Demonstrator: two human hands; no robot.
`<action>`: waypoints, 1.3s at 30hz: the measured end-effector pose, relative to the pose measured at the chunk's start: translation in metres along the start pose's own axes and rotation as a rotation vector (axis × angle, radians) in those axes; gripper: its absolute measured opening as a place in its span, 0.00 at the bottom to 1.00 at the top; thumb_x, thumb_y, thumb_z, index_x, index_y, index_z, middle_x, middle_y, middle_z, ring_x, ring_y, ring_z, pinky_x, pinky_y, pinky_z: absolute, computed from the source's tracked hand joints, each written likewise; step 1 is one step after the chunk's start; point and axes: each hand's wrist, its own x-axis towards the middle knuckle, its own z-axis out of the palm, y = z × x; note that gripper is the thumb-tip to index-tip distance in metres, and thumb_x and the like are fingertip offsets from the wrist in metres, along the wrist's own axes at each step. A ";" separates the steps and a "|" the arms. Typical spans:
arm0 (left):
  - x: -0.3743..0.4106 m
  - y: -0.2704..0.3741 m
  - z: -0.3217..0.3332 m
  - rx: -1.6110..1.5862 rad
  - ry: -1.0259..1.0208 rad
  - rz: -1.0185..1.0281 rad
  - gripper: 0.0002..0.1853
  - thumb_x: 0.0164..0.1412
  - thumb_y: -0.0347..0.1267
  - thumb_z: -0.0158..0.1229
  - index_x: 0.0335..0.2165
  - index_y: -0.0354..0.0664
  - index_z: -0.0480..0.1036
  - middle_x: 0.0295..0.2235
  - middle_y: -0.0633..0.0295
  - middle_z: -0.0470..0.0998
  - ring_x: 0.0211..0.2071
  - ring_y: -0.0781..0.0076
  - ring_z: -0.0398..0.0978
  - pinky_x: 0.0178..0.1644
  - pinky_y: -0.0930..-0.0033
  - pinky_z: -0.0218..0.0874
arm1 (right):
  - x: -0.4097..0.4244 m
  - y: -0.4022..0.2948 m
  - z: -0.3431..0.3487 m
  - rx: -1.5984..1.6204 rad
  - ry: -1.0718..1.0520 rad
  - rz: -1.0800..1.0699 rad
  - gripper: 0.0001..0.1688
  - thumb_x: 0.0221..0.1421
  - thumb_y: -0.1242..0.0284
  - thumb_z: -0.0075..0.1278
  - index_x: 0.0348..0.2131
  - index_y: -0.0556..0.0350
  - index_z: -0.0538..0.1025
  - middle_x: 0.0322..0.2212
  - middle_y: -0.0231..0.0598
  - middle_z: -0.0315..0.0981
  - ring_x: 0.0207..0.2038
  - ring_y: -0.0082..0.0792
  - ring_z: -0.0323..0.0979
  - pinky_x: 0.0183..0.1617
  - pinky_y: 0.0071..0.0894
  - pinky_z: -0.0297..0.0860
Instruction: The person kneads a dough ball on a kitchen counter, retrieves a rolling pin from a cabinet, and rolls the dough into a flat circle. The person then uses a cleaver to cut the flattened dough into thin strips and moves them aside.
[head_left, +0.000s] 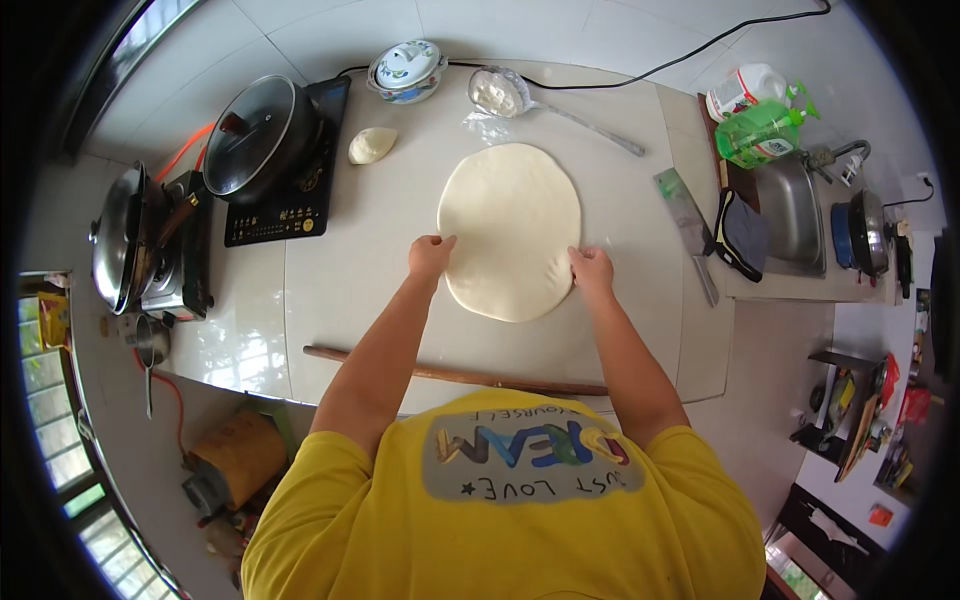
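Observation:
A large flat sheet of dough (510, 225), roughly round, lies on the tiled counter (360, 300) in front of me. My left hand (433, 255) pinches its left edge between thumb and fingers. At the lower right edge, my right hand (591, 268) grips the rim, with small creases in the dough beside it. A long wooden rolling pin (465, 375) rests near the counter's front edge, partly under my forearms. Behind the sheet stands a bowl of flour (496, 93) with a long-handled utensil (592, 129) beside it. A smaller dough lump (372, 145) sits at the back left.
An induction cooker (277, 222) with a lidded black pan (251, 142) and a gas stove (184, 277) with a lidded wok (120, 240) stand left. A floral lidded pot (407, 71) is behind. A cleaver (682, 206), a cloth item (742, 236), soap bottles (757, 135) and a sink (791, 217) are right.

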 end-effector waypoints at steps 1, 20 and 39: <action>-0.002 0.002 0.003 0.144 0.067 0.067 0.23 0.51 0.36 0.54 0.44 0.35 0.65 0.40 0.55 0.72 0.39 0.64 0.71 0.43 0.64 0.63 | -0.004 -0.012 0.000 0.003 -0.070 0.101 0.17 0.44 0.71 0.53 0.35 0.63 0.70 0.24 0.40 0.72 0.28 0.34 0.70 0.33 0.34 0.66; -0.010 0.002 0.001 -0.441 -0.143 -0.011 0.16 0.55 0.35 0.54 0.34 0.28 0.69 0.29 0.56 0.73 0.29 0.70 0.72 0.33 0.67 0.66 | -0.012 0.004 0.003 0.186 -0.021 -0.024 0.19 0.47 0.65 0.54 0.29 0.67 0.72 0.23 0.41 0.71 0.25 0.29 0.68 0.29 0.30 0.65; 0.088 0.076 0.001 -0.048 -0.200 0.158 0.20 0.53 0.38 0.57 0.36 0.30 0.71 0.30 0.57 0.74 0.29 0.70 0.72 0.32 0.67 0.65 | 0.045 -0.059 0.011 -0.050 -0.089 -0.214 0.18 0.44 0.64 0.54 0.29 0.63 0.74 0.23 0.39 0.73 0.25 0.30 0.69 0.31 0.31 0.64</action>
